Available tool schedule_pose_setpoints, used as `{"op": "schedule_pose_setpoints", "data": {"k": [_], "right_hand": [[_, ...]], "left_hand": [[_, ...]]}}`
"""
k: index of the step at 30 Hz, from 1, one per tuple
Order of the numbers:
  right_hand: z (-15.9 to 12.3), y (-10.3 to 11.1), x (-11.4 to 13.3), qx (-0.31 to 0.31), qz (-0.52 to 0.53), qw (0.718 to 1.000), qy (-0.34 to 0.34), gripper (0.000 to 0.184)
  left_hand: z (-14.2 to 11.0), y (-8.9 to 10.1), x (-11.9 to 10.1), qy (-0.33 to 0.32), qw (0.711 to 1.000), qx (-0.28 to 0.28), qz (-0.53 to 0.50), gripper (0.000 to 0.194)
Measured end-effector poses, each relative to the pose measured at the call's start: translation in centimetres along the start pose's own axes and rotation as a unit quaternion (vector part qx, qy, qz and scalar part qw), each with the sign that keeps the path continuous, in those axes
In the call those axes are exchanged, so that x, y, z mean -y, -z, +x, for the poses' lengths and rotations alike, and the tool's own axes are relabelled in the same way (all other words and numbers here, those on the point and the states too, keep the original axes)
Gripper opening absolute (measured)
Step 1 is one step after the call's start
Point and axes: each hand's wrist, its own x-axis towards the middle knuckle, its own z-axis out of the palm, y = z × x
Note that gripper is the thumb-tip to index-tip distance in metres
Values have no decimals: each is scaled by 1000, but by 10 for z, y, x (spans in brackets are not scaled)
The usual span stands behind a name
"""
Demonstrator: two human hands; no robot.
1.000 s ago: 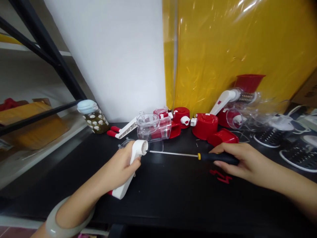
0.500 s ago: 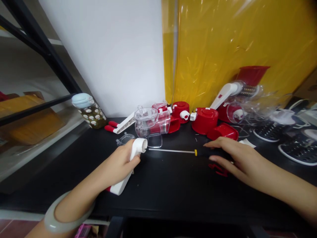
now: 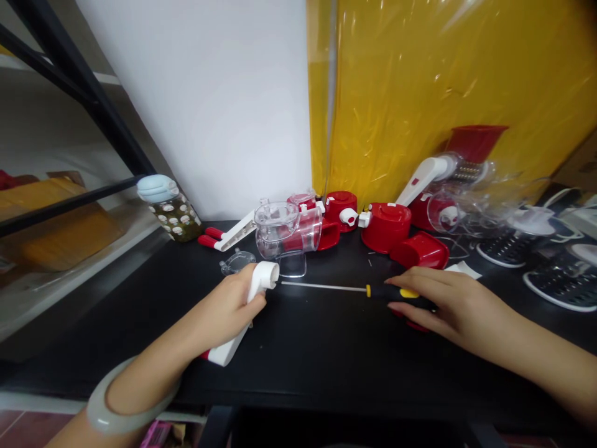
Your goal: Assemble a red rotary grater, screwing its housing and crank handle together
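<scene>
Left hand (image 3: 236, 306) curled round white crank (image 3: 265, 275); right hand (image 3: 450, 298) partly closed, fingers and thumb gripping screwdriver (image 3: 368, 290), tip just beside crank's round end.

shelving (image 3: 107, 261) at left, white panel (image 3: 224, 112) and glossy yellow sheeting (image 3: 420, 93) behind.
lidded bottle (image 3: 173, 218), pale blue top, pale figures over dark greenish body, at black tabletop's (image 3: 317, 361) back left, near panel's foot. brown parcel (image 3: 56, 230) on the shelving, behind black metal frame (image 3: 88, 87); red item (image 3: 18, 180) next to it, unclear. cardboard box (image 3: 578, 165) at right edge, partly cut off. pink packet (image 3: 156, 434) below tabletop level, near reddish floor tiles (image 3: 28, 429).
</scene>
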Motion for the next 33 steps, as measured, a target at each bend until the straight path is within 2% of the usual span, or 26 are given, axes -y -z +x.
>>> {"op": "schedule_pose_setpoints", "data": {"k": [5, 9, 13, 18, 22, 26, 29, 33], "right_hand": [[2, 0, 1, 69, 13, 995, -78, 24], [3, -1, 3, 82, 33, 991, -103, 25], [1, -3, 1, 41, 43, 996, -67, 37], [-2, -3, -2, 10, 12, 1000, -25, 13], [-1, -3, -2, 31, -31, 999, -19, 23], [0, -4, -2, 24, -97, 995, -10, 30], [0, -2, 0, 64, -90, 993, -29, 34], [2, 5, 5, 136, 36, 985, -104, 35]], "left_hand": [[-1, -1, 2, 6, 1000, 10, 2, 5], [0, -2, 1, 7, 1000, 16, 11, 6], [2, -3, 1, -3, 1000, 8, 30, 7], [0, -4, 0, -10, 999, 10, 30, 6], [0, -4, 0, -2, 1000, 12, 29, 5], [0, -4, 0, -15, 999, 10, 37, 5], [0, -4, 0, -13, 999, 12, 42, 5], [-1, -5, -2, -15, 999, 19, 48, 6]]}}
